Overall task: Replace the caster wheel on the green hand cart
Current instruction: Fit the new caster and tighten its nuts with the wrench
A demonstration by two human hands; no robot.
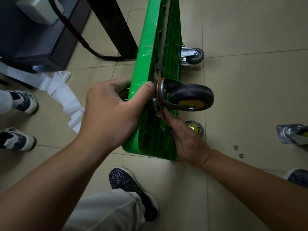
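The green hand cart (155,47) stands on its edge on the tiled floor, underside facing right. A black caster wheel (191,97) with a yellow hub sits against the underside near the close end. My left hand (113,107) grips the cart's top edge, thumb beside the caster's mounting plate. My right hand (185,135) holds a thin metal tool (162,116) at the bolt just below the caster plate. A small grey caster (193,55) is fixed farther along the cart.
A loose caster (293,134) lies on the floor at the right, with two washers (238,150) near it. Another wheel (194,129) shows behind my right hand. White paper strips (63,95) lie left. Another person's shoes (21,100) stand at the left edge. A dark cabinet (33,30) stands behind.
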